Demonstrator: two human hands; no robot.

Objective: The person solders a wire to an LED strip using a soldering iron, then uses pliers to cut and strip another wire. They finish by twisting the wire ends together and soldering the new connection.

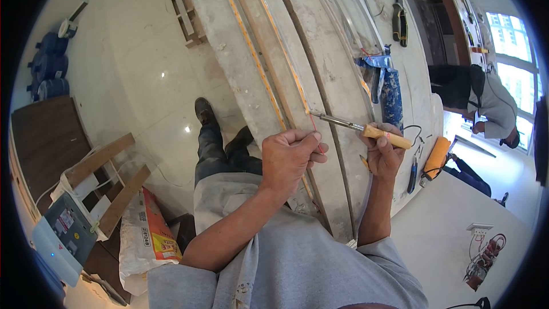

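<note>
My left hand (pixel 289 159) pinches a thin red wire (pixel 313 125) between thumb and fingers, over the long boards. In my right hand (pixel 384 153) is a soldering iron (pixel 388 136) with a wooden handle, its metal shaft pointing left. The iron's tip meets the end of an LED strip (pixel 290 67), where the red wire also reaches; whether they are joined is too small to tell. A second LED strip (pixel 250 46) runs alongside, partly hidden behind my left hand. Beyond the iron lies a blue, paint-smeared tool (pixel 391 94).
Black pliers (pixel 400 20), a small blue-handled tool (pixel 412 176) and an orange cylindrical tool (pixel 436 157) lie to the right. Another person (pixel 496 103) bends over at the far right. On the floor stand a printed sack (pixel 143 240), a wooden frame (pixel 106 186) and a pallet (pixel 182 8).
</note>
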